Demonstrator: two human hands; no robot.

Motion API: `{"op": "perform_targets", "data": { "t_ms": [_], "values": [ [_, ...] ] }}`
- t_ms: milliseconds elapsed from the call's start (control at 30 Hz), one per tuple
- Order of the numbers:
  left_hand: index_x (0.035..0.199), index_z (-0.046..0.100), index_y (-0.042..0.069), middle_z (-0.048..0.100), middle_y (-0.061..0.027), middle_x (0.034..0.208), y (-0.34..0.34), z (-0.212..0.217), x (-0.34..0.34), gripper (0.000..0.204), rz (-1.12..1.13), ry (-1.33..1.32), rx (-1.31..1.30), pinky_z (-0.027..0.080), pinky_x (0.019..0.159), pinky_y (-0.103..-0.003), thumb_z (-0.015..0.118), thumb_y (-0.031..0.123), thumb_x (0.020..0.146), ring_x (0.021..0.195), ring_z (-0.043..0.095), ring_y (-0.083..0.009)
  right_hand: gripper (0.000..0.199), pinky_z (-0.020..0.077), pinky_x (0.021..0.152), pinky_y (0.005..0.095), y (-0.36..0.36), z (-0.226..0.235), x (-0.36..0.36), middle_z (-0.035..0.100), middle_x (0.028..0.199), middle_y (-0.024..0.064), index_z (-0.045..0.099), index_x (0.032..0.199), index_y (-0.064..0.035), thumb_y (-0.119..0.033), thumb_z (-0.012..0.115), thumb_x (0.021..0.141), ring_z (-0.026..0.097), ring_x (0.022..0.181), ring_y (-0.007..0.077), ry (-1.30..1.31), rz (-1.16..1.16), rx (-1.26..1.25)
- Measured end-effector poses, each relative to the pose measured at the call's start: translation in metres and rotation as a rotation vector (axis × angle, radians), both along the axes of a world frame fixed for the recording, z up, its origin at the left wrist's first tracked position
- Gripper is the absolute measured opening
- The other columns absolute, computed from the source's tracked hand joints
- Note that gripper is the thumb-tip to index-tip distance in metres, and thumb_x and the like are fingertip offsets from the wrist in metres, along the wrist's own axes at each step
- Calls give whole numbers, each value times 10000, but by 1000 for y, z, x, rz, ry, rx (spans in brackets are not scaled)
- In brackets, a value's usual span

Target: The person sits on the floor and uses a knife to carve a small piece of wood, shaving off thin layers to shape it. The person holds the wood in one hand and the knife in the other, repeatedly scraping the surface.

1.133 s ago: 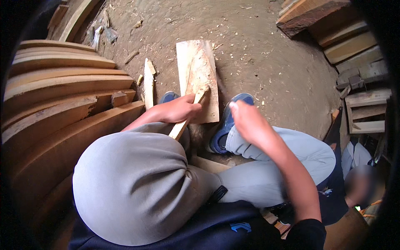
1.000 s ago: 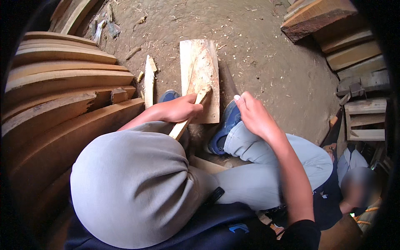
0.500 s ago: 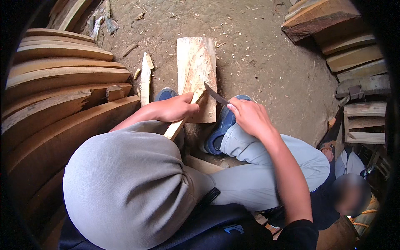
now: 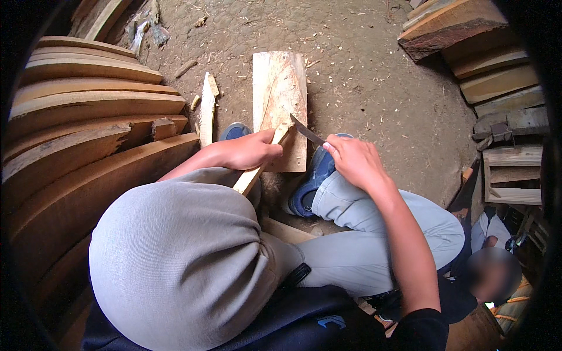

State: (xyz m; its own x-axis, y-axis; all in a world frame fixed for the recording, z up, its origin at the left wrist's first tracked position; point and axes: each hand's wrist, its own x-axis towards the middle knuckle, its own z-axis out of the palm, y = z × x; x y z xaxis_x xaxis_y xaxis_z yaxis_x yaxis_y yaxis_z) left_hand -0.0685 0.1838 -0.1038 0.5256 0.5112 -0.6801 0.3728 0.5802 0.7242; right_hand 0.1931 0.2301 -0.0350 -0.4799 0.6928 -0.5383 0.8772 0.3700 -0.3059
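My left hand [image 4: 256, 151] is wrapped round a narrow wooden stick [image 4: 251, 176], which slants up and to the right over a flat wooden board [image 4: 280, 88]. My right hand [image 4: 353, 158] grips a knife by its handle, which is hidden in the fingers. The dark knife blade [image 4: 308, 131] points up and left, its tip beside the stick's far end. Whether blade and wood touch is hard to tell. The board lies on the ground between my blue shoes [image 4: 317, 178].
Curved planks [image 4: 99, 105] are stacked along the left. More timber [image 4: 453, 26] stands at the upper right, above a small wooden frame [image 4: 513, 174]. A pale wood offcut [image 4: 207, 111] and shavings lie on the dirt floor [image 4: 374, 88]. Another person [image 4: 456, 301] is at the lower right.
The whole view has shifted slightly. Both hands keep their grips, and the knife stays close to the stick's far end. The other person's hand at the right has moved.
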Motion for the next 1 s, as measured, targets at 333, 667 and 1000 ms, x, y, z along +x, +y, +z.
{"op": "perform_targets", "data": {
  "t_ms": [333, 667, 1000],
  "values": [
    [1091, 493, -17, 530, -57, 928, 6, 18, -1, 327, -56, 67, 28, 445, 755, -319, 548, 281, 970, 866, 504, -147, 277, 527, 679, 528, 13, -6, 3, 678, 770, 212, 612, 967, -83, -310, 458, 1004, 670, 778, 436, -58, 245, 119],
    [1111, 479, -36, 522, -65, 924, 7, 19, -2, 375, -65, 75, 11, 446, 768, -337, 553, 302, 968, 877, 493, -154, 286, 522, 747, 562, 45, 1, -3, 688, 879, 233, 628, 1012, -88, -311, 449, 1002, 674, 871, 438, -137, 355, -86],
    [1117, 481, -14, 546, -50, 954, 2, -6, -6, 307, -53, 53, -20, 451, 779, -314, 526, 258, 981, 862, 511, -139, 302, 532, 697, 545, 37, 3, -5, 676, 794, 229, 621, 959, -75, -309, 436, 1008, 674, 822, 434, -82, 352, 60]
  ]
}}
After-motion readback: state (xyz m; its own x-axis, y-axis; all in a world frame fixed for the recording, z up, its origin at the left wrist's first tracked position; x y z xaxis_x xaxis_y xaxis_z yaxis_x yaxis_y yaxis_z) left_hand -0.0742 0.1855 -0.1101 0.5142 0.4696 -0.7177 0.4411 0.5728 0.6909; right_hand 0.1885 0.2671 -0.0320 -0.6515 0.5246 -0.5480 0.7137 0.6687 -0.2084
